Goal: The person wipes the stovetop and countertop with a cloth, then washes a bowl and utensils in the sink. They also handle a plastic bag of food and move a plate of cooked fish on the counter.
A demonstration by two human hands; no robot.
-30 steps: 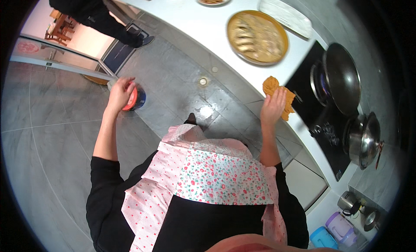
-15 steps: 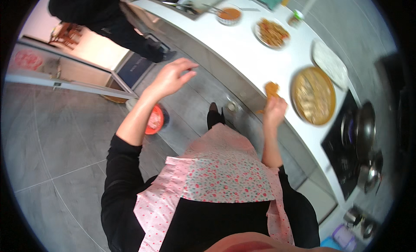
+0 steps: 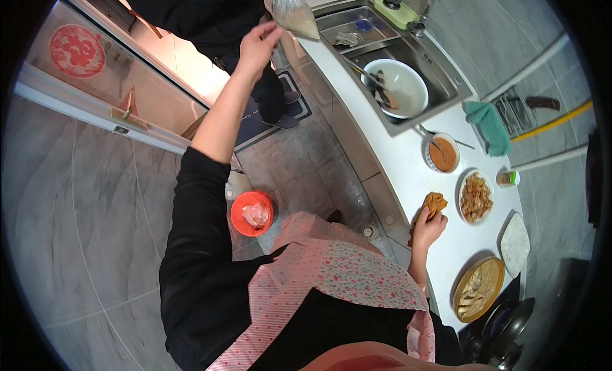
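Note:
My right hand point(image 3: 428, 232) is closed on a crumpled orange-brown cloth point(image 3: 436, 204) at the front edge of the white counter point(image 3: 401, 170). Part of the cloth hangs below the fingers. Close by, a white plate point(image 3: 462, 193) bears chopped, reddish-brown food. My left hand point(image 3: 260, 47) is raised at the upper left with its fingers apart, holding nothing I can see. Beyond it, a clear plastic bag point(image 3: 295, 15) with whitish contents sits at the counter's end; whether the fingertips touch it I cannot tell.
A person in black point(image 3: 197, 20) stands near the glass door point(image 3: 95, 71). A red bin point(image 3: 237, 208) stands on the floor. Along the counter are a steel sink point(image 3: 446, 93) with a white bowl point(image 3: 414, 90), a sauce bowl point(image 3: 429, 159), a round tray point(image 3: 457, 302) of pale pieces, and a hob.
My view has swung left toward the sink and the person. My left arm has reached farther out and up. My right hand still holds the cloth, now over the counter's edge.

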